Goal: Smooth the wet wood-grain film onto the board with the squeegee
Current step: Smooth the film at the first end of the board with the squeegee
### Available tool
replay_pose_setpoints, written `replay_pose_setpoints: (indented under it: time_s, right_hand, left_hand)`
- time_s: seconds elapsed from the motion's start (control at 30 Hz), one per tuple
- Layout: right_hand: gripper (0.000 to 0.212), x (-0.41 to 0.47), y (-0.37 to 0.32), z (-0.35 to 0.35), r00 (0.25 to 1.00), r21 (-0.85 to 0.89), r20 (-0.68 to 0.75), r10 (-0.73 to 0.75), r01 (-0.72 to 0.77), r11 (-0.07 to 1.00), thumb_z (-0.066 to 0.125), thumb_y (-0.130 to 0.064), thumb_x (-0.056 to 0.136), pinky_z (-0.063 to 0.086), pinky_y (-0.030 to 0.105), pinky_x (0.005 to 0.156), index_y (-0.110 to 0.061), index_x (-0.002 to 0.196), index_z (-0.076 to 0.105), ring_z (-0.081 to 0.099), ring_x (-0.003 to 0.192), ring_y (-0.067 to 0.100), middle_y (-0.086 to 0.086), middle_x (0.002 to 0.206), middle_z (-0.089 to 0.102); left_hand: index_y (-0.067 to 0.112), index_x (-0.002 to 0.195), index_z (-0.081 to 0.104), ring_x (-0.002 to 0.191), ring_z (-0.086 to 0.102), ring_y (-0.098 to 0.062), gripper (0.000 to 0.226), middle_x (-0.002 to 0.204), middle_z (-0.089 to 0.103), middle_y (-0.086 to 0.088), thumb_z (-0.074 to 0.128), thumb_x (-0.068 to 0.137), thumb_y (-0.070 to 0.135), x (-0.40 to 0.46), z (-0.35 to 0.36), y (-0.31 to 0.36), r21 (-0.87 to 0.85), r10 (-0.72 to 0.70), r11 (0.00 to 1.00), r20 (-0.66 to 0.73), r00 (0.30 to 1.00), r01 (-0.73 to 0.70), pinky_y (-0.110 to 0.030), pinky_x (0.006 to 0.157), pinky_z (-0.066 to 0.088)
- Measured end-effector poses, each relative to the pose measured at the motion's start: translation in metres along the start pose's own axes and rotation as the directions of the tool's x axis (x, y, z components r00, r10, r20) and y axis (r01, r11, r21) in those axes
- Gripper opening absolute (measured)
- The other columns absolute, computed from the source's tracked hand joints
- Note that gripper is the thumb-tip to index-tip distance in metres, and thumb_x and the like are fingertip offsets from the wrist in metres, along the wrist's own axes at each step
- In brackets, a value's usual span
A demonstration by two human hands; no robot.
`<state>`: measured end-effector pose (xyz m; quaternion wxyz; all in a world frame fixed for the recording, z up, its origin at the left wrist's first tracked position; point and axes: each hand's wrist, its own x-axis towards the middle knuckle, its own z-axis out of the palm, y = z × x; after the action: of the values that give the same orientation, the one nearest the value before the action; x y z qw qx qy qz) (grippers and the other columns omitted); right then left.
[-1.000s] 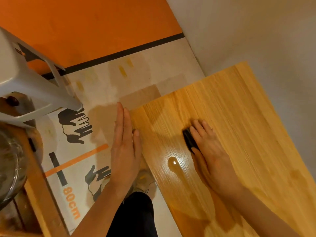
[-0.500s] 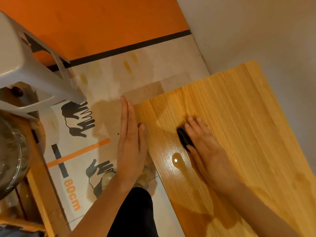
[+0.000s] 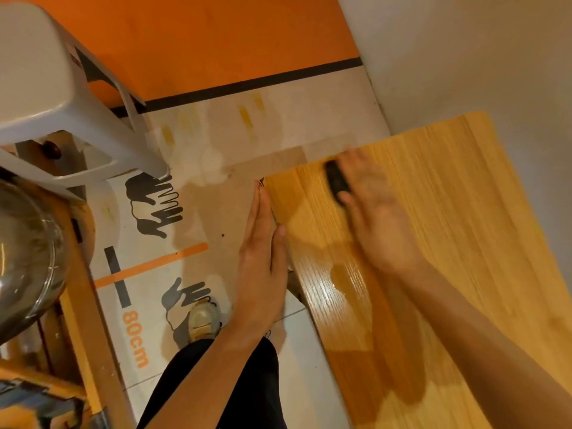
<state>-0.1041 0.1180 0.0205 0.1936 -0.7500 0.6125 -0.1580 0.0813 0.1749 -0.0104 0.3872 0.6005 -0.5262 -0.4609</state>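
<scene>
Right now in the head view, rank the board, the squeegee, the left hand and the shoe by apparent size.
1. board
2. left hand, nearer the camera, so flattered
3. shoe
4. squeegee, partly hidden under the right hand

Head view (close) — steeply downward
</scene>
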Motion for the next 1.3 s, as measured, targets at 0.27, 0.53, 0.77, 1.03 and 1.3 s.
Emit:
replay_pose_setpoints:
  time_s: [0.27, 0.53, 0.77, 1.03, 1.3]
  right_hand:
    - [0.050, 0.007, -0.057, 0.031, 1.000, 0.004, 0.011, -0.004, 0.004, 1.000, 0.037, -0.017, 0.104, 0.013, 0.041, 0.124, -0.006, 0.152, 0.027, 0.008, 0.151, 0.019, 0.008, 0.161, 0.020]
    - [0.051, -0.057, -0.043, 0.008, 0.982, 0.039, 0.011, 0.186, -0.186, 0.982, 0.040, -0.015, 0.105, 0.012, 0.043, 0.124, -0.013, 0.154, 0.024, 0.005, 0.151, 0.013, -0.001, 0.163, 0.016]
    - [0.051, -0.147, -0.053, 0.000, 0.977, 0.037, 0.121, 0.174, -0.180, 0.983, 0.040, -0.017, 0.101, 0.016, 0.048, 0.120, -0.013, 0.151, 0.031, 0.014, 0.151, 0.020, -0.004, 0.162, 0.020]
    - [0.049, -0.018, -0.056, 0.028, 0.995, 0.071, 0.047, 0.083, -0.087, 0.994, 0.041, -0.009, 0.104, 0.014, 0.047, 0.122, -0.008, 0.151, 0.029, 0.006, 0.151, 0.014, 0.004, 0.161, 0.021]
    - [0.046, -0.085, -0.056, 0.023, 0.983, -0.060, 0.114, -0.145, 0.152, 0.987, 0.039, -0.016, 0.102, 0.023, 0.047, 0.119, -0.006, 0.146, 0.037, 0.021, 0.149, 0.025, 0.010, 0.157, 0.031]
  left_hand:
    - [0.014, 0.161, 0.015, 0.151, 0.009, 0.009, 0.056, 0.167, 0.014, 0.008, 0.040, 0.110, 0.014, 0.000, 0.001, 0.000, 0.009, 0.008, 1.000, -0.009, 1.000, -0.008, -0.005, 0.118, 0.010]
    - [0.013, 0.158, 0.014, 0.156, 0.011, -0.004, 0.056, 0.167, 0.016, 0.001, 0.040, 0.109, 0.010, 0.001, 0.002, -0.001, -0.073, 0.043, 0.996, -0.027, 0.999, -0.045, -0.013, 0.122, 0.011]
    - [0.015, 0.160, 0.014, 0.153, 0.008, 0.006, 0.056, 0.166, 0.013, 0.008, 0.040, 0.109, 0.012, 0.002, -0.001, 0.000, -0.111, 0.013, 0.994, 0.028, 1.000, -0.009, -0.005, 0.118, 0.010]
    - [0.012, 0.160, 0.018, 0.153, 0.010, 0.004, 0.055, 0.165, 0.014, 0.010, 0.041, 0.110, 0.012, 0.002, 0.000, -0.003, -0.043, 0.021, 0.999, -0.003, 1.000, -0.021, -0.008, 0.120, 0.010]
    - [0.019, 0.161, 0.021, 0.153, 0.013, 0.005, 0.051, 0.168, 0.017, 0.015, 0.032, 0.111, 0.022, -0.002, 0.002, 0.005, -0.215, -0.090, 0.973, -0.005, 0.996, 0.087, -0.013, 0.122, 0.012]
